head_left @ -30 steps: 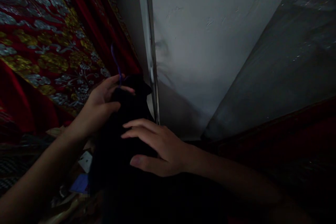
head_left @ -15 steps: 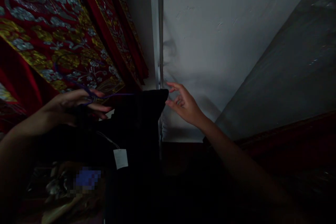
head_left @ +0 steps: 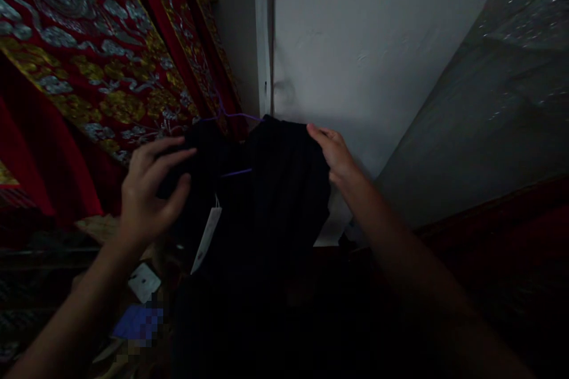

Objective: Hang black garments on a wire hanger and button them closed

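Note:
A dark garment [head_left: 284, 189] hangs on a thin purple hanger [head_left: 235, 113] in front of me. Part of the hanger's lower bar shows in the neck opening. From near the neckline dangles a white tag [head_left: 207, 240] on a string. My right hand [head_left: 331, 151] pinches the garment's right shoulder between thumb and fingers. Over the other shoulder is my left hand [head_left: 155, 183], fingers stretched and apart; whether it touches the cloth I cannot tell. The garment's lower part fades into darkness.
Red cloth embroidered in gold and silver [head_left: 120, 71] hangs at the left. Behind the garment stands a pale wall [head_left: 355, 29] with a vertical edge strip [head_left: 264, 35]. Shiny plastic sheeting [head_left: 502, 95] covers something at the right. A blue item [head_left: 133, 321], partly pixelated, lies at the lower left.
The garment now faces me, with its shoulders spread on the hanger. My left hand has left the purple hanger and opened. My right hand has moved slightly right and up, closing on the shoulder.

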Demonstrator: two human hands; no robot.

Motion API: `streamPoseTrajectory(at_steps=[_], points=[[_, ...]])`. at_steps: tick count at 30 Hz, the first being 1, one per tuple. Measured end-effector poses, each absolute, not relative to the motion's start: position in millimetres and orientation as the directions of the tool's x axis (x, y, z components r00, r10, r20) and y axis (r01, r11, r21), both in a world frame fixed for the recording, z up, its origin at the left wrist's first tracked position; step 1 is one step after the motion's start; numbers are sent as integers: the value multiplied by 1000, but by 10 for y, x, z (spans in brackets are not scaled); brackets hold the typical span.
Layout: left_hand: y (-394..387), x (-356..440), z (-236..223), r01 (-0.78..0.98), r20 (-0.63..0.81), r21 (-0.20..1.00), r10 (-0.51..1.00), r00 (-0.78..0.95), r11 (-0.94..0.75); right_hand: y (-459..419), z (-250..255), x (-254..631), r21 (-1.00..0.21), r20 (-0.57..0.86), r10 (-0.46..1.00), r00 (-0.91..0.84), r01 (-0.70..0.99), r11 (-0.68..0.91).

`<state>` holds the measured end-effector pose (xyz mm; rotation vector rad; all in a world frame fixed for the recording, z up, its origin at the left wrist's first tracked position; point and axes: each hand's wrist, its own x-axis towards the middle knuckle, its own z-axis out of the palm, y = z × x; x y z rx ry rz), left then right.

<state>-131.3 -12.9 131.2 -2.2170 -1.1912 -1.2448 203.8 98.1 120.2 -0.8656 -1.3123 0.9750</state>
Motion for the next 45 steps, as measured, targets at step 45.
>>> streamPoseTrajectory(at_steps=[45], points=[[789,-746,1874,-730,258,602,944,-207,-324,645,642,2609,-936,114,987,113,-322,145]])
